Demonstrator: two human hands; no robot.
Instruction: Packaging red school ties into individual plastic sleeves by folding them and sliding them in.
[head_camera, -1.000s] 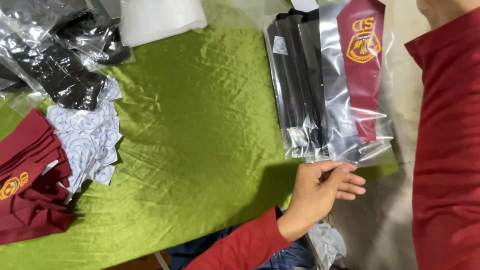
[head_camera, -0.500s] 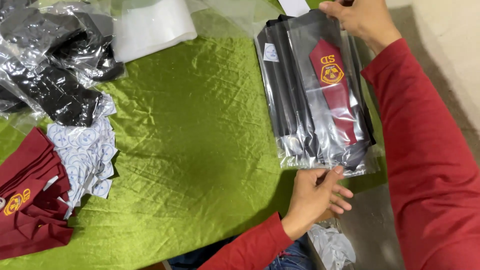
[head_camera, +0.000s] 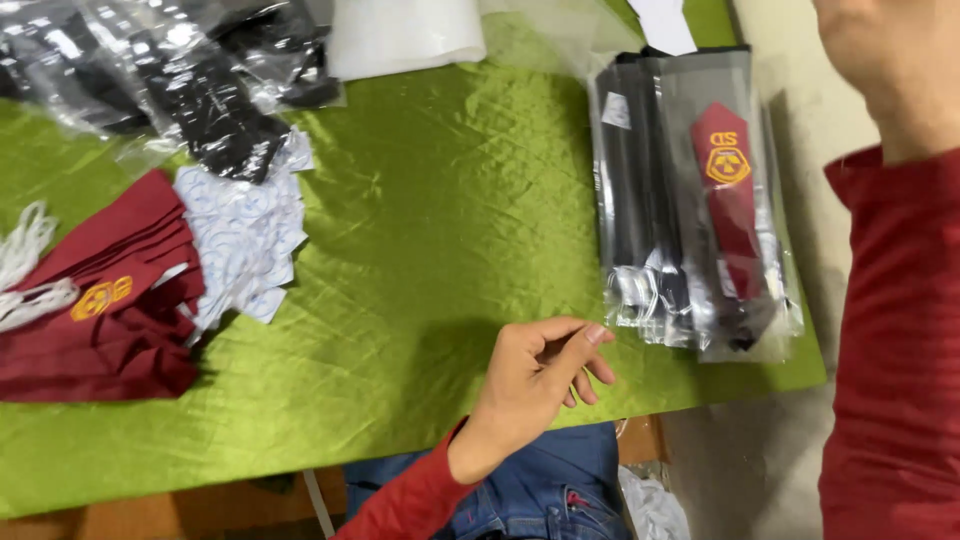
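Green cloth (head_camera: 420, 240); left hand (head_camera: 530, 385) half-curled, empty, near bagged ties (head_camera: 700, 200).

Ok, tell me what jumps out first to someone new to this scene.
The bright green cloth covering the table dominates. On its right side lies a stack of clear bags, the top one showing a maroon tie with a yellow emblem. At the left edge sits a pile of maroon ties beside white paper pieces, while the left hand hovers empty near the front edge.
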